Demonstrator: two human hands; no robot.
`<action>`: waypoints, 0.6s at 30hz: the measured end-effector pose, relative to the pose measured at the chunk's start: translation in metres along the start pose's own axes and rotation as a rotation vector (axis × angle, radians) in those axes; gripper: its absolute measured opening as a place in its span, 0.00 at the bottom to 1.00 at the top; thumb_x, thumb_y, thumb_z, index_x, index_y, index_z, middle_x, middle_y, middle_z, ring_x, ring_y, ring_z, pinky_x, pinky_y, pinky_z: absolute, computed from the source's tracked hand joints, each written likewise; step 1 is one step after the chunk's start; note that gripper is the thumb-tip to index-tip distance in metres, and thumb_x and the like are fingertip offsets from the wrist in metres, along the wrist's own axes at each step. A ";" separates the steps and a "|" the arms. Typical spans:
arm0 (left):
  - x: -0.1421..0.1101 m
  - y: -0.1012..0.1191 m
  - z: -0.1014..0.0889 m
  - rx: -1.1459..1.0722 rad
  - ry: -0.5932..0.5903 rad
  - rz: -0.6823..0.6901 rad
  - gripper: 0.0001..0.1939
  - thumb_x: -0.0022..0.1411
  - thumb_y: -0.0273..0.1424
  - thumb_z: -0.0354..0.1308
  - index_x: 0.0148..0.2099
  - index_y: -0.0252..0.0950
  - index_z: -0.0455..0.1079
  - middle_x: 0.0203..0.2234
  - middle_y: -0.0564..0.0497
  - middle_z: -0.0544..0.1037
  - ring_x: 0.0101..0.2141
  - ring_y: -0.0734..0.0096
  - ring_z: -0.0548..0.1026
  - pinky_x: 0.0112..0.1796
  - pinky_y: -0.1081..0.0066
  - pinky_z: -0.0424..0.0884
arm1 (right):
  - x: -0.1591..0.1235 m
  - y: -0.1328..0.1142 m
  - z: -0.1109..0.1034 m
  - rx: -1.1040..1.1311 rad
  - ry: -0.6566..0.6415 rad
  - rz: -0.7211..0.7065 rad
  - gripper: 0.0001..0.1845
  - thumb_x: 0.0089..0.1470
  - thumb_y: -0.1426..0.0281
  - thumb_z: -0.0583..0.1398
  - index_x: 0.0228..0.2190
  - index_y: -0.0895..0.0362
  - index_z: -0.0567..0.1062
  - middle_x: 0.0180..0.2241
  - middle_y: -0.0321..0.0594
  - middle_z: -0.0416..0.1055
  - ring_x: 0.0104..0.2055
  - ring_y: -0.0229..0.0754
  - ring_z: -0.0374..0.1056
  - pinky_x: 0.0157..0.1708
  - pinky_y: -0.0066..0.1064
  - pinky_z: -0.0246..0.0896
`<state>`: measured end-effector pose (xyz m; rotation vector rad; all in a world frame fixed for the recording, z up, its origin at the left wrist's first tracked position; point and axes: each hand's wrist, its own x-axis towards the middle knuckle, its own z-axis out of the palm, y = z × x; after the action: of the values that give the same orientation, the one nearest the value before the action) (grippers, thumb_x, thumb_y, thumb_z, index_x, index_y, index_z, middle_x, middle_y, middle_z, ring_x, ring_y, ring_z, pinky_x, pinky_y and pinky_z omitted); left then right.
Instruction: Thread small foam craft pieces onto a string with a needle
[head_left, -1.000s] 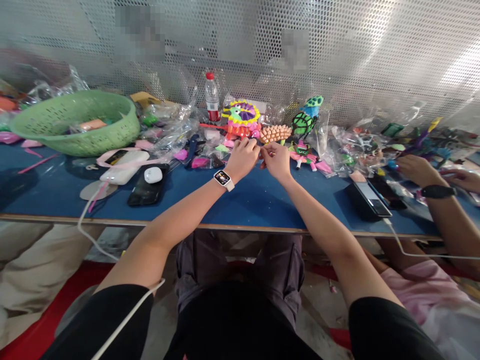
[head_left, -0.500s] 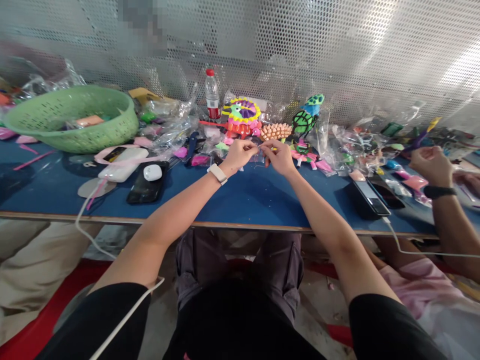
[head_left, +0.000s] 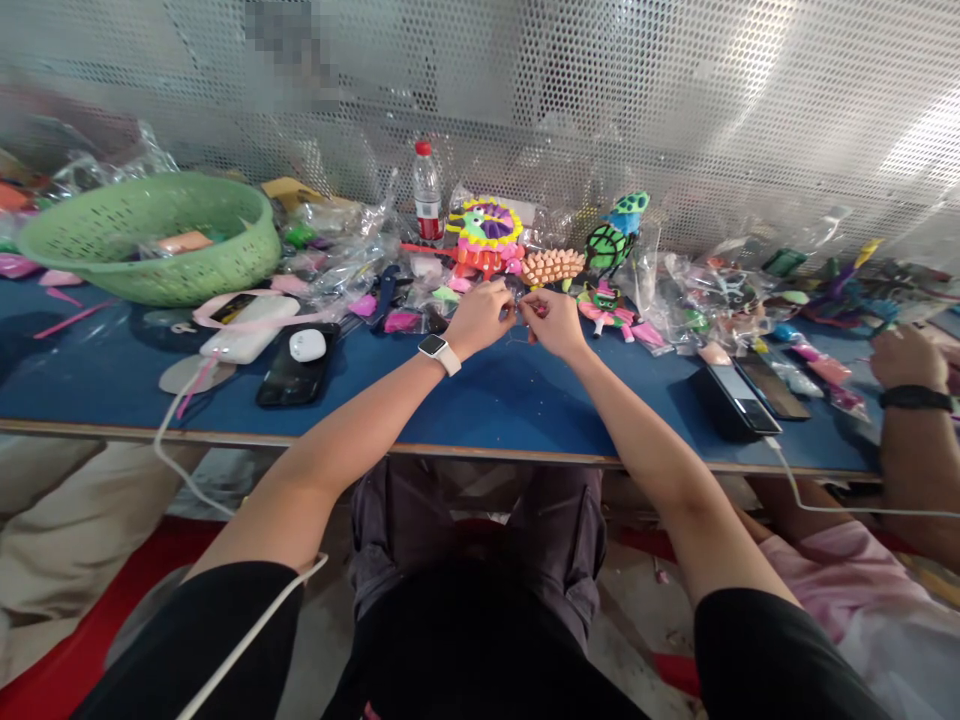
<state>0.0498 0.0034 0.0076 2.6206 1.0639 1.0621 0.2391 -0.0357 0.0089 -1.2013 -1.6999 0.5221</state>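
Note:
My left hand is closed with its fingers curled, close above the blue table. Facing it almost fingertip to fingertip, my right hand is closed in a pinch. Something small and reddish shows at the right fingers, too small to name, and a thin pale strand hangs below. What the left fingers hold, if anything, is hidden. Just behind the hands stand a colourful clay figure with a yellow frilled edge and a tan spiky clay piece. A pink and green clay figure lies right of my right hand.
A green basket stands at the left. Nearer me lie a white power bank and a black phone with an earbud case. A bottle stands behind. A co-worker's hand is at the right, past a charging phone.
My left wrist has turned, so the watch face now shows, and the left fingers have curled more. The co-worker's hand has moved right and lower.

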 end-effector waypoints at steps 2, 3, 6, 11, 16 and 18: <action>0.000 0.000 0.000 0.021 0.000 0.022 0.08 0.72 0.26 0.60 0.38 0.37 0.77 0.42 0.39 0.82 0.49 0.47 0.81 0.54 0.51 0.76 | 0.001 0.001 -0.001 -0.012 -0.001 0.001 0.12 0.66 0.59 0.66 0.34 0.52 0.82 0.22 0.34 0.76 0.17 0.40 0.72 0.25 0.33 0.70; 0.000 0.000 0.000 0.033 -0.002 0.035 0.08 0.72 0.26 0.59 0.39 0.37 0.77 0.42 0.39 0.82 0.49 0.47 0.81 0.54 0.51 0.76 | 0.002 0.002 -0.002 -0.017 0.001 0.000 0.12 0.66 0.59 0.67 0.34 0.53 0.82 0.22 0.34 0.76 0.17 0.40 0.71 0.25 0.32 0.70; 0.001 -0.001 0.000 0.025 -0.013 0.055 0.08 0.73 0.26 0.58 0.39 0.38 0.76 0.42 0.40 0.81 0.49 0.49 0.80 0.54 0.52 0.77 | 0.003 0.003 -0.003 -0.020 -0.006 -0.015 0.12 0.66 0.58 0.67 0.34 0.53 0.81 0.24 0.35 0.78 0.17 0.38 0.69 0.24 0.32 0.68; 0.001 -0.003 0.001 -0.100 -0.004 0.031 0.09 0.72 0.25 0.60 0.35 0.39 0.73 0.39 0.42 0.81 0.46 0.52 0.81 0.52 0.53 0.77 | 0.003 0.003 -0.006 -0.031 -0.022 -0.048 0.14 0.66 0.56 0.67 0.34 0.52 0.79 0.25 0.34 0.77 0.17 0.36 0.67 0.23 0.31 0.65; 0.002 -0.003 -0.001 -0.258 0.001 -0.021 0.10 0.72 0.26 0.60 0.34 0.39 0.74 0.35 0.44 0.81 0.38 0.59 0.79 0.46 0.58 0.77 | 0.002 -0.001 -0.011 -0.008 -0.048 -0.058 0.21 0.66 0.47 0.68 0.34 0.52 0.79 0.26 0.34 0.76 0.18 0.35 0.66 0.22 0.30 0.62; 0.003 -0.003 -0.002 -0.335 -0.005 -0.046 0.10 0.71 0.28 0.61 0.34 0.39 0.76 0.34 0.45 0.82 0.37 0.61 0.79 0.44 0.59 0.77 | 0.002 0.000 -0.014 0.003 -0.063 -0.053 0.23 0.66 0.44 0.69 0.34 0.51 0.79 0.25 0.33 0.75 0.19 0.35 0.66 0.22 0.30 0.62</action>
<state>0.0481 0.0074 0.0095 2.3218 0.8543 1.1132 0.2510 -0.0364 0.0158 -1.1456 -1.7785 0.5346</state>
